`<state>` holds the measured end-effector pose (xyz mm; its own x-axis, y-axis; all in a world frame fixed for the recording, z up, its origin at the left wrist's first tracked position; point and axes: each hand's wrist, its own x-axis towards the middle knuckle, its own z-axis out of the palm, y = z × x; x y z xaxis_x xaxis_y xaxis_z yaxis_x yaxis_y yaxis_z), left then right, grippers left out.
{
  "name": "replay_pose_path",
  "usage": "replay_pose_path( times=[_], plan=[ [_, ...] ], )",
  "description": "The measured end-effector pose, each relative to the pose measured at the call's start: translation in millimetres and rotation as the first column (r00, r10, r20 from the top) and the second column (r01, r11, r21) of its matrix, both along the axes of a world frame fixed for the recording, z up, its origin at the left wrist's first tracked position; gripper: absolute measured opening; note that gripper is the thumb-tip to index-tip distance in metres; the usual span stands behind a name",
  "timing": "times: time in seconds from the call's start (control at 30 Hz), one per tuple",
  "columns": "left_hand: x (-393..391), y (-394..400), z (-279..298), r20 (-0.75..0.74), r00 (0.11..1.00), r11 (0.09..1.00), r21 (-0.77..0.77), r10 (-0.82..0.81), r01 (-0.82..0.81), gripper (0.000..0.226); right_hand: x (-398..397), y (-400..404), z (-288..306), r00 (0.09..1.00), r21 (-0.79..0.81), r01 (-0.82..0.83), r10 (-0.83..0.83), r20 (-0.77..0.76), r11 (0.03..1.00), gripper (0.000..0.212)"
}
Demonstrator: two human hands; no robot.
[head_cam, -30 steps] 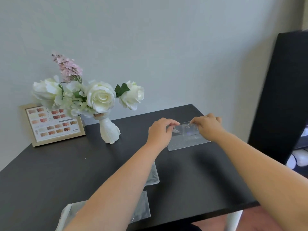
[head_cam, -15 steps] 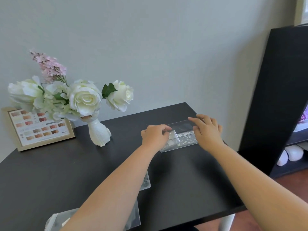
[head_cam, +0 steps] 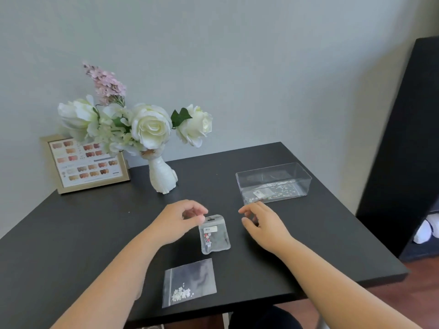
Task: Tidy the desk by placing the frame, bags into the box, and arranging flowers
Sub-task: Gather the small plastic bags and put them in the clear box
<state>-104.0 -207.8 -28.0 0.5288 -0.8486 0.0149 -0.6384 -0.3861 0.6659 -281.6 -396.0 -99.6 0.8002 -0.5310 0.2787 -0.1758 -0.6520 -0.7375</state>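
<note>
A small clear zip bag (head_cam: 215, 236) with coloured bits lies on the black desk (head_cam: 83, 229) in front of me. My left hand (head_cam: 183, 219) is curled just left of it, thumb tip at the bag's top left corner, thumb and forefinger still apart. My right hand (head_cam: 263, 224) hovers open to the right of the bag, holding nothing. A flat clear bag (head_cam: 190, 283) with white bits lies nearer the front edge. The clear plastic box (head_cam: 306, 184) at the right holds one bag with white bits. The gold frame (head_cam: 85, 162) leans on the wall behind the white flowers (head_cam: 149, 124) in a white vase (head_cam: 162, 176).
A tall black cabinet (head_cam: 403, 150) stands close to the desk's right side, with white items on a low shelf. The desk's front edge runs just below the flat bag. A grey wall backs the desk.
Both hands have pulled back from the clear box toward me. A bag now lies in the box. My left hand has come to the small zip bag.
</note>
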Motion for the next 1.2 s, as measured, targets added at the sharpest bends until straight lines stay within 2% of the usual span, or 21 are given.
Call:
replay_pose_path(
  times=[0.07,0.13,0.23,0.3,0.4,0.43,0.5,0.6,0.7,0.8,0.97,1.2],
  plan=[
    [-5.6,27.3,-3.1,0.005,1.0,0.997,0.078,-0.009,0.008,0.012,11.1,8.3,1.6,0.996,-0.048,-0.019,0.015,-0.084,0.999,0.023],
    [-13.4,52.0,-6.6,0.038,0.998,0.988,0.148,-0.042,0.036,0.016,20.9,18.1,4.7,0.986,-0.101,-0.055,0.039,-0.16,0.993,0.038],
    [-27.7,79.4,-13.9,0.134,0.985,0.957,0.284,-0.108,0.066,0.052,30.5,36.5,8.8,0.963,-0.176,-0.092,0.043,-0.267,0.98,0.064],
    [-37.7,89.3,-19.9,0.229,0.962,0.933,0.355,-0.145,0.056,0.071,34.8,52.6,10.4,0.95,-0.227,-0.064,-0.01,-0.311,0.972,0.077],
    [-45.2,95.4,-26.2,0.267,0.954,0.941,0.337,-0.136,0.04,0.066,42.9,75.4,10.8,0.922,-0.315,0.017,-0.137,-0.362,0.949,0.077],
    [-45.7,97.1,-27.8,0.247,0.962,0.948,0.318,-0.117,0.034,0.061,45.1,79.1,12.9,0.916,-0.288,0.044,-0.154,-0.371,0.957,0.073],
    [-45.8,100.0,-29.7,0.183,0.982,0.962,0.274,-0.055,0.003,0.055,46.5,79.8,20.9,0.924,-0.114,0.057,-0.096,-0.37,0.992,0.066],
    [-44.3,101.2,-29.7,0.093,0.994,0.969,0.237,0.049,-0.07,0.063,40.3,74.6,27.4,0.966,0.13,0.005,0.029,-0.255,0.992,0.066],
    [-41.2,97.8,-27.6,0.027,0.996,0.971,0.223,0.087,-0.091,0.07,26.2,70.0,23.6,0.997,0.247,-0.005,0.023,-0.073,0.969,0.067],
    [-39.6,91.9,-28.0,-0.014,0.997,0.981,0.18,0.079,-0.075,0.06,8.4,61.2,18.9,0.997,0.23,0.004,-0.023,0.078,0.973,0.065],
    [-38.6,67.2,-25.6,0.006,0.998,0.997,0.044,0.058,-0.058,0.036,-18.5,24.9,33.5,0.969,0.191,0.142,-0.176,0.175,0.971,0.024],
    [-47.3,6.5,-9.7,0.169,0.985,0.996,-0.089,0.037,-0.023,0.035,-34.3,-49.6,52.1,0.878,0.046,0.338,-0.333,0.343,0.94,0.038]
  ],
)
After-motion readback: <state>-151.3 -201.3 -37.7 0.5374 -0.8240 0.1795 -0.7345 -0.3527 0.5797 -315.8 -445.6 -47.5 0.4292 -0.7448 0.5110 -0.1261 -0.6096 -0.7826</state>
